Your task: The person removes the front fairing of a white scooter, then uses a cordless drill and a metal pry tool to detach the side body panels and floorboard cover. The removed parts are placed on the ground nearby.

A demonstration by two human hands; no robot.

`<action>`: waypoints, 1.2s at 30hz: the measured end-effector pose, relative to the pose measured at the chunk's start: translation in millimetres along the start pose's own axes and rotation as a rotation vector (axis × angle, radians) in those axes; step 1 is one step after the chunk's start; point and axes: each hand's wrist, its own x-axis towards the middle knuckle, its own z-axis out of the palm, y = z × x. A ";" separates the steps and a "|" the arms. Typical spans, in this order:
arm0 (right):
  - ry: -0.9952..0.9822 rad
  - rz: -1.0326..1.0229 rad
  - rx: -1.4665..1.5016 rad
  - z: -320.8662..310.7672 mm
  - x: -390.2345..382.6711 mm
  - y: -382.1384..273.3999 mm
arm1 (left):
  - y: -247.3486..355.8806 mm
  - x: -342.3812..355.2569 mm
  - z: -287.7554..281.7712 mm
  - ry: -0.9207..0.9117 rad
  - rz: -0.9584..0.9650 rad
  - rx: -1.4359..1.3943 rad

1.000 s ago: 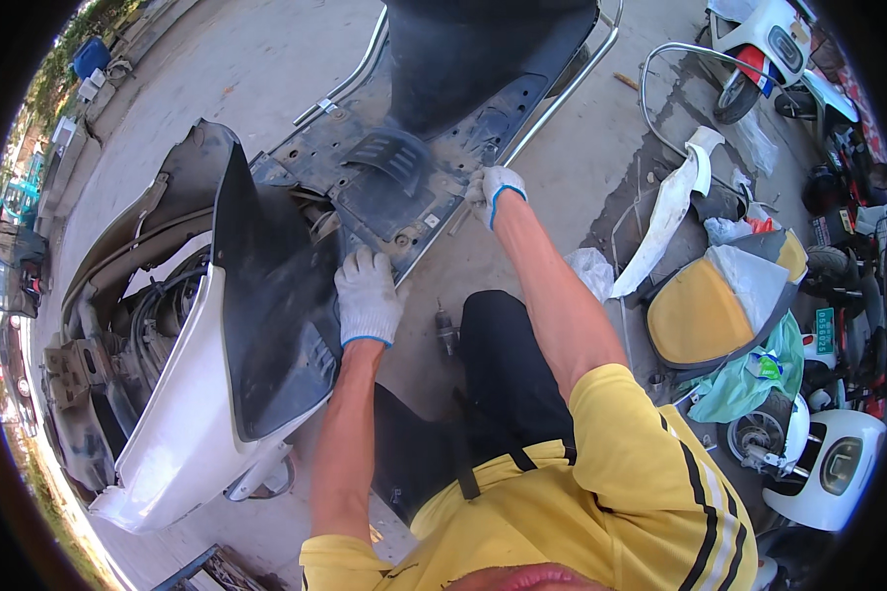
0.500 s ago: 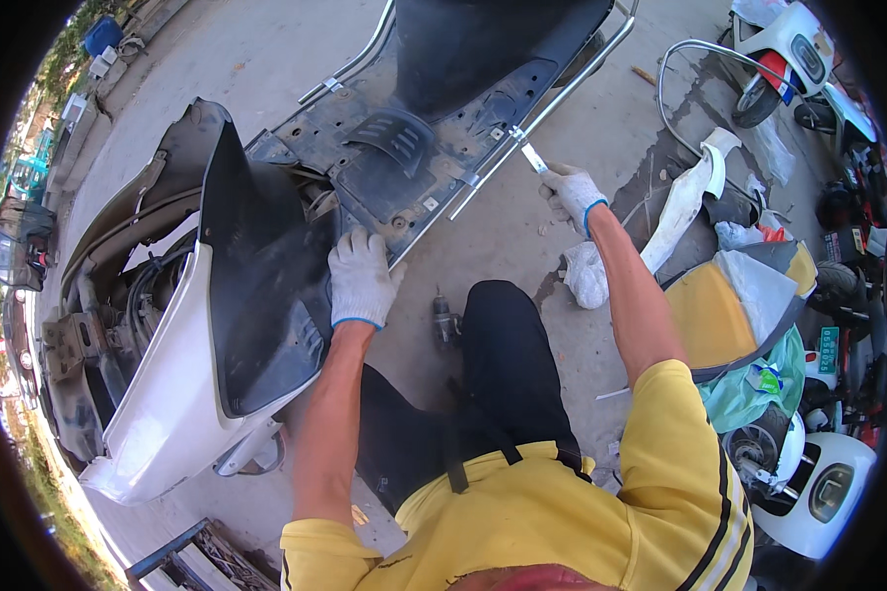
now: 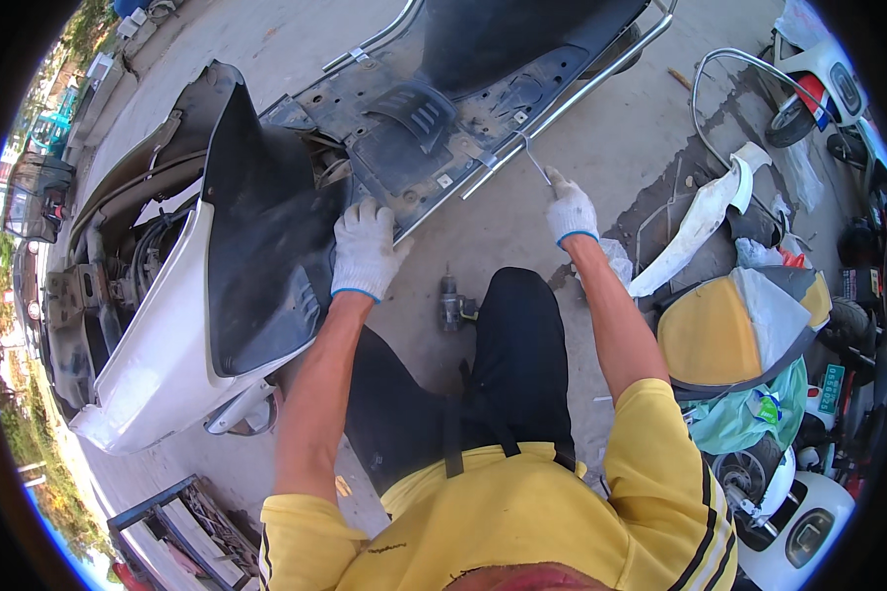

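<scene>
A partly stripped scooter (image 3: pixel 266 266) with white and black panels lies in front of me and to the left. My left hand (image 3: pixel 367 248), in a white knit glove, has its fingers curled over the near edge of the black floorboard (image 3: pixel 384 169), beside the front panel. A silver tube rail (image 3: pixel 572 103) runs along the floorboard's right side. From this rail a thin metal strip (image 3: pixel 534 158) sticks out toward me. My right hand (image 3: pixel 571 210), gloved too, is closed on the strip's free end.
A cordless drill (image 3: pixel 452 301) stands on the ground by my knee. To the right lie a white body panel (image 3: pixel 695 222), a bent tube (image 3: pixel 698 84), a yellow-and-grey seat (image 3: pixel 715 335) and a green bag (image 3: pixel 759 414). Several scooters line the right edge. A metal frame (image 3: pixel 182 537) is at lower left.
The strip has turned from broad side to thin edge, and my right hand has shifted slightly nearer to me. My left hand keeps its place on the floorboard. The view has shifted a little.
</scene>
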 end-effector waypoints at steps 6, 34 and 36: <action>-0.011 0.046 0.040 36.5 -53.7 89.3 | 3.2 8.2 3.6 0.002 0.004 0.010; -0.125 0.600 2.000 161.6 107.3 -21.9 | 1.0 3.5 23.1 0.047 0.051 0.087; -0.049 0.600 1.964 175.9 107.6 -23.5 | 2.1 1.9 23.4 0.088 0.087 0.113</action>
